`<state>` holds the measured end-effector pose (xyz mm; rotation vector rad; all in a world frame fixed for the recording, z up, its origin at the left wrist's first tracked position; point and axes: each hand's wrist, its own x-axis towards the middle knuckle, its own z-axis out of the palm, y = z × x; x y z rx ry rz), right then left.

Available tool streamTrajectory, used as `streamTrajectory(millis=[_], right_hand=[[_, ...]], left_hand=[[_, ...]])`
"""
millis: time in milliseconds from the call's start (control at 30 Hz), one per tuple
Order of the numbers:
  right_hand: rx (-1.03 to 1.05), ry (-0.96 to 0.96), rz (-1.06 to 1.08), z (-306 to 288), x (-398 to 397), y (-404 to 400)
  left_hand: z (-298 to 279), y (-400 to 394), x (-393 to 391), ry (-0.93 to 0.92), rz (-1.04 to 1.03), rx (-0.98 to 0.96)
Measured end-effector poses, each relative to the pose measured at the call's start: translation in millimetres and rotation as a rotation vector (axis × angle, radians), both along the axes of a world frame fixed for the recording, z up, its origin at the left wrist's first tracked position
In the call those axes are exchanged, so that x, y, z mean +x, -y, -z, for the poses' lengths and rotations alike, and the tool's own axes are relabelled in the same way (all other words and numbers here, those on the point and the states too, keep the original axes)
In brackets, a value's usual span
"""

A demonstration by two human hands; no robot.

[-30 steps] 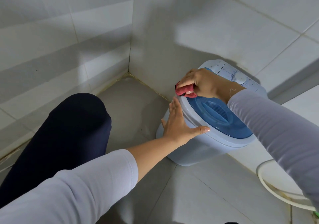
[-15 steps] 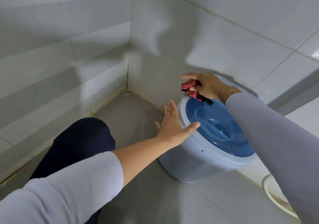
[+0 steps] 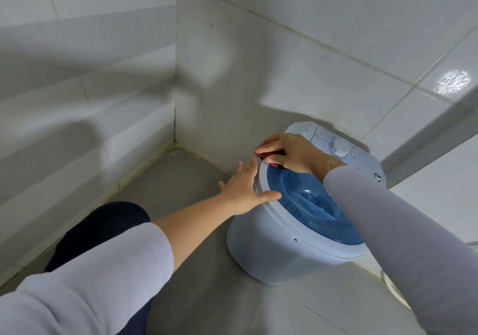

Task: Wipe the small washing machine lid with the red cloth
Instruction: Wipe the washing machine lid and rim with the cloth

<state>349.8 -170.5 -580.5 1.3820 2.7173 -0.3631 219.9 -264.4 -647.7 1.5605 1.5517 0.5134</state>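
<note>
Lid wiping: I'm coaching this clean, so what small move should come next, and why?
Probably draw the right hand with the red cloth down across the blue lid. The cloth sits bunched at the lid's far edge, most of the blue surface lies uncovered below it, and the left hand braces the rim.

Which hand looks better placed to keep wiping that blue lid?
The right hand: it grips the red cloth at the far edge of the blue lid. The left hand lies flat against the washing machine rim, apparently steadying it.
</note>
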Motion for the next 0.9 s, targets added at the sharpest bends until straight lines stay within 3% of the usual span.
streamTrajectory(millis=[767,900], right_hand=[[0.183,-0.018,0.084,8.6,12.9,-53.6],[0.144,-0.320,0.295,-5.3,19.2,-64.9]], left_hand=[[-8.8,-2.0,-0.8,-0.071,0.086,0.006],[-21.9,-15.1,-7.4,-0.105,0.115,0.027]])
